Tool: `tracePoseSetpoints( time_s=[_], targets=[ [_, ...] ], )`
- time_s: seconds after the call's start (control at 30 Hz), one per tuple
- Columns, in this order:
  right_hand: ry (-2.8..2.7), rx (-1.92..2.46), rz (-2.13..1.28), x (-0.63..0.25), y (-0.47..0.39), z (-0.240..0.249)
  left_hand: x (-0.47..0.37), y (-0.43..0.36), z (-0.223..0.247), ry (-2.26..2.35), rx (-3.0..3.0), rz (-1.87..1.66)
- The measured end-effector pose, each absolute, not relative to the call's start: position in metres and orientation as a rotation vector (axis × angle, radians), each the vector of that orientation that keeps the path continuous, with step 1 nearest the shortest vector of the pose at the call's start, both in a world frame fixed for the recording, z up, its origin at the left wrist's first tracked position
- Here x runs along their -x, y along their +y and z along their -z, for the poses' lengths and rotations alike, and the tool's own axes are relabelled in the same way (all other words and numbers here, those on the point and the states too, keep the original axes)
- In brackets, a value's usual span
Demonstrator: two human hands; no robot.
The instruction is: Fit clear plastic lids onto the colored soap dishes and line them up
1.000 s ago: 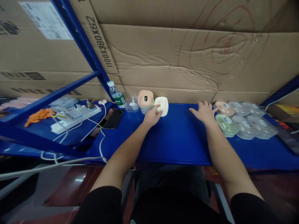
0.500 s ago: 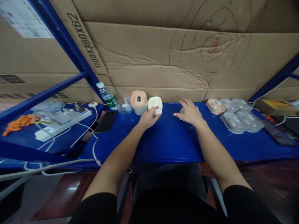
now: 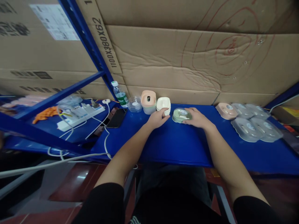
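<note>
My left hand (image 3: 158, 118) has its thumb and fingers bent at the near right edge of some cream rounded-square plastic covers (image 3: 163, 101), which look stacked. Beside them on the left is a taller stack of plastic covers (image 3: 148, 99), peach on top with an oval hole and paler pieces below. My right hand (image 3: 198, 119) grips the right end of a light green plastic box (image 3: 177, 115) with a clear lid and a round label. Its thumb is on the near side and its fingers on the far side. The box lies on the blue table.
Clear round tubs (image 3: 135, 105), a water bottle (image 3: 120, 95) and a black phone (image 3: 117, 118) stand or lie at the left. To the right are a peach box (image 3: 226, 111) and several clear boxes (image 3: 246, 129). A power strip (image 3: 80, 117) with cables sits beyond the blue frame bar (image 3: 81, 90).
The view has swung left, so everything sits further right in it. My right hand has moved from above the green box to its right end and closed on it. My left hand stays at the cream covers.
</note>
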State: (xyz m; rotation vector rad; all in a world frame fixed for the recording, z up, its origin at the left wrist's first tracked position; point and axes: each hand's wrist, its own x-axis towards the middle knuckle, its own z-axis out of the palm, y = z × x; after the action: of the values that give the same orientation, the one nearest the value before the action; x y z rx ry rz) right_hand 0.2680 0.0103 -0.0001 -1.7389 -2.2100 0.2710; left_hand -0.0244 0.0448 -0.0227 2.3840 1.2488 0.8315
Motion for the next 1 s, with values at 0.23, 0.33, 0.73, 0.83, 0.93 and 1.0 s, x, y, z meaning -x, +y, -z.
tracePoseSetpoints(
  time_s=[0.23, 0.33, 0.73, 0.83, 0.93, 1.0],
  targets=[
    [-1.905, 1.409, -0.203, -0.257, 0.007, -0.013, 0.021, 0.035, 0.017, 1.212, -2.448, -0.950],
    [-1.731, 1.358, -0.216, -0.250, -0.001, -0.019, 0.018, 0.026, 0.012, 1.149, -2.510, -1.123],
    [-1.330, 1.321, -0.686, -0.237, 0.005, -0.016, 0.021, 0.012, -0.010, 0.666, -2.770, -1.123],
    [-1.250, 1.287, -0.776, -0.234, 0.003, -0.017, 0.026, 0.017, -0.012, 0.611, -2.868, -1.159],
    [-1.244, 1.151, -0.790, -0.232, 0.001, -0.019, 0.039, 0.030, -0.011, 0.723, -2.895, -1.354],
    [-1.279, 1.079, -0.703, -0.234, 0.000, -0.020, 0.055, 0.042, -0.013, 0.955, -2.770, -1.613]
  ],
)
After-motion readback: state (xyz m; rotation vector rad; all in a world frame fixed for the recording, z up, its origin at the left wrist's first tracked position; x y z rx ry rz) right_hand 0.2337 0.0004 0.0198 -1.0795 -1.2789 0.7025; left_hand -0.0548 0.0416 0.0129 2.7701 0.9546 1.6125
